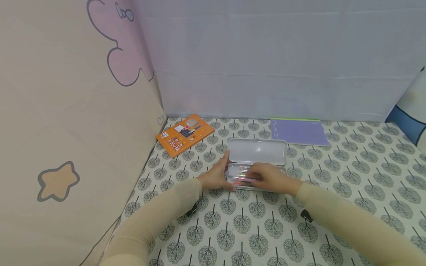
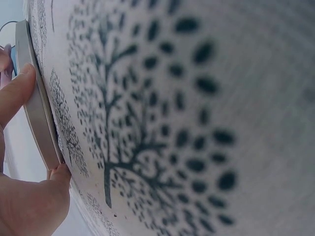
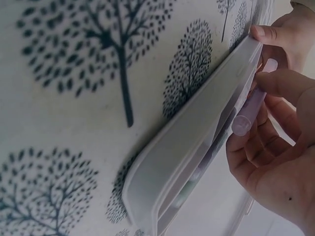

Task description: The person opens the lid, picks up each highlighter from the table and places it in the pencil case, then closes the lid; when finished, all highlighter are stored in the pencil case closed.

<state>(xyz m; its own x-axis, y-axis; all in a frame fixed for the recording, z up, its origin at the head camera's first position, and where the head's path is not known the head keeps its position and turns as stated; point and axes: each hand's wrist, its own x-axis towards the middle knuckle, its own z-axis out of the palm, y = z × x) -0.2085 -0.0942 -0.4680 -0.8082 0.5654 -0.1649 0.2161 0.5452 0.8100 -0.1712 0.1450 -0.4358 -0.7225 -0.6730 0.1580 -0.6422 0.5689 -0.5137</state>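
A white pencil case [image 1: 257, 150] lies open on the cloth, its lid folded back away from me. Several pens [image 1: 240, 176] in pink, green and other colours lie in its tray. My left hand [image 1: 217, 176] grips the case at its left end, thumb and fingers spread across the corners; the left wrist view shows fingertips against the case wall [image 2: 42, 118]. Over the tray, my right hand [image 1: 271, 178] pinches a light purple pen [image 3: 251, 109] between thumb and fingers. The pen is tilted above the case rim in the right wrist view. The right hand hides the tray's right part.
An orange booklet [image 1: 186, 135] lies at the back left near the side curtain [image 1: 83, 122]. Behind the case, to the right, is a purple notebook [image 1: 299, 132] with a green top edge. A tree-print cloth [image 1: 243, 221] covers the table up to the back curtain [image 1: 266, 66].
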